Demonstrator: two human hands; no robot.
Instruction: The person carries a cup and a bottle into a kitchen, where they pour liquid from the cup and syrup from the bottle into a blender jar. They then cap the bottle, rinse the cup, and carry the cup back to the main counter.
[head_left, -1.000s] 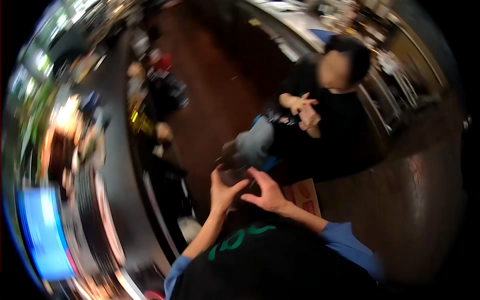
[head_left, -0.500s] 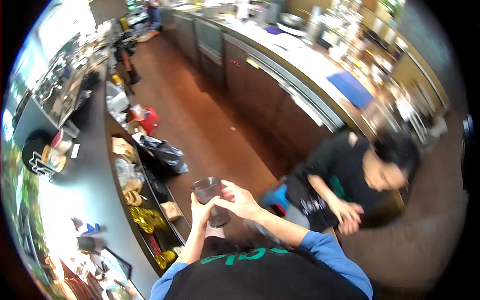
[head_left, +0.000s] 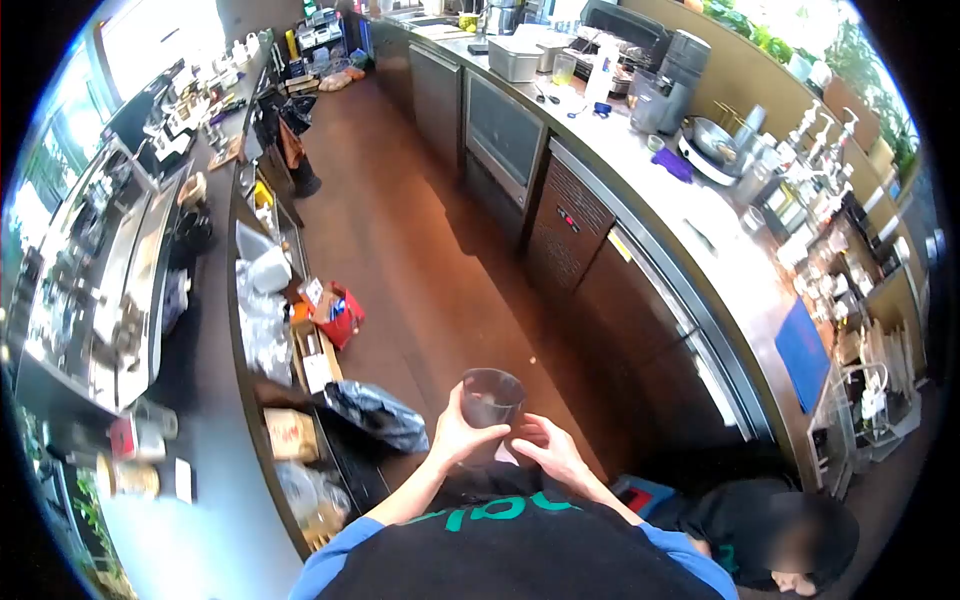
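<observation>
I've got L hand point(head_left: 452, 437) clamped on cup point(head_left: 491, 396), R hand point(head_left: 552, 453) touching its base, grip unclear. Mid-carry, I reckon; next needs level hold.

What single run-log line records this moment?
left hand: grips cup | right hand: touches cup | cup: upright, dark-tinted | person: low, at right

A brown floor point(head_left: 400, 230) runs between two long surfaces. Bright windows point(head_left: 150, 40) shine at the far end. Metal cupboards point(head_left: 500, 130) line the right side.
</observation>
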